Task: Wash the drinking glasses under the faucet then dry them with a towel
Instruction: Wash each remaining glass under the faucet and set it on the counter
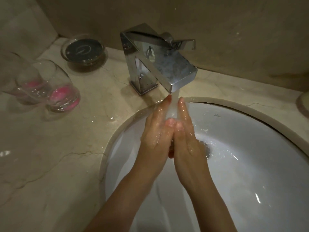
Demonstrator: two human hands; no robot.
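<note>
A dim bathroom vanity of cream, veined marble countertop (55, 161) surrounds a white oval sink basin (242, 164), with beige wall behind. The two drinking glasses (50, 87) stand at the far left of the counter, well apart from the basin, stemless and clear, touching or nearly touching each other, each showing something pink at its base; whether that is inside the glass or beneath it cannot be told. Neither glass is being held. Under the running stream from the angular chrome faucet (157, 64), the left hand (157, 131) and right hand (184, 131) are pressed together palm to palm, fingers straight and pointing up toward the spout, both dripping wet and holding nothing. A puddle (107, 118) glistens on the marble between the glasses and the basin rim. The likely trouble from here is grip: wet fingers on smooth, rounded glass could let one slide, and a drop onto stone or porcelain would probably break it. The pair stand so close that lifting one carelessly might knock the other. The wet patch could also let a set-down glass skid. Behind the glasses sits a clear glass dish with a dark insert (83, 49). No towel is visible here, so drying may mean carrying dripping glass elsewhere.
</note>
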